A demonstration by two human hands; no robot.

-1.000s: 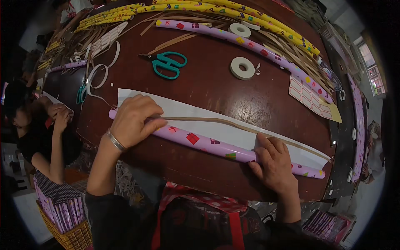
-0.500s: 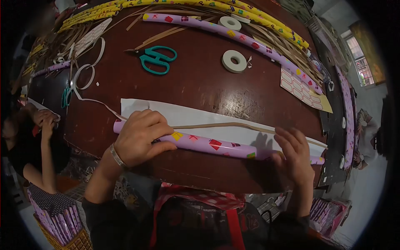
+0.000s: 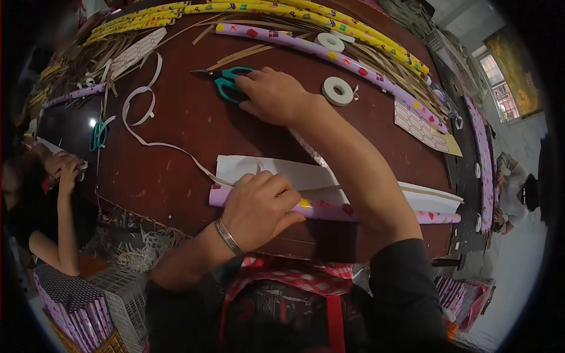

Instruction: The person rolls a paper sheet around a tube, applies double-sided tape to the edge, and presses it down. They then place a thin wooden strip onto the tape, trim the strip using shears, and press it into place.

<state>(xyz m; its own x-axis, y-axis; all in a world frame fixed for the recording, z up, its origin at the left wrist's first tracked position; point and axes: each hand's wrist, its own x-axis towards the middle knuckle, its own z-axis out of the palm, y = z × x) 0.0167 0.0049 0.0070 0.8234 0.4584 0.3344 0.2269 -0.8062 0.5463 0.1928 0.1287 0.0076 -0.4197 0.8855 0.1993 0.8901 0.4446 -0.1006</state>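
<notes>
My left hand (image 3: 261, 206) is wrapped over the left part of a purple patterned paper roll (image 3: 434, 217), pressing it near the table's front edge. A white sheet (image 3: 235, 167) extends behind the roll, with a thin brown strip (image 3: 321, 190) along it. A pale ribbon (image 3: 176, 148) runs from the left up to the roll's left end. My right hand (image 3: 268, 94) reaches across the table, its fingers closed on the handles of the teal scissors (image 3: 226, 88). The scissors lie on the table, blades pointing left. My right forearm hides part of the sheet and roll.
Behind are a white tape roll (image 3: 338, 91), another tape roll (image 3: 331, 42), a long purple roll (image 3: 365, 70), yellow rolls (image 3: 347, 26), brown strips and a label sheet (image 3: 419, 126). At the left, a co-worker's hands (image 3: 63, 167) are near smaller scissors (image 3: 99, 135); another person (image 3: 512, 185) is at the right.
My right hand has left the purple roll and moved up and left onto the teal scissors. My left hand still holds the roll, which now sits further right in view at its left end.
</notes>
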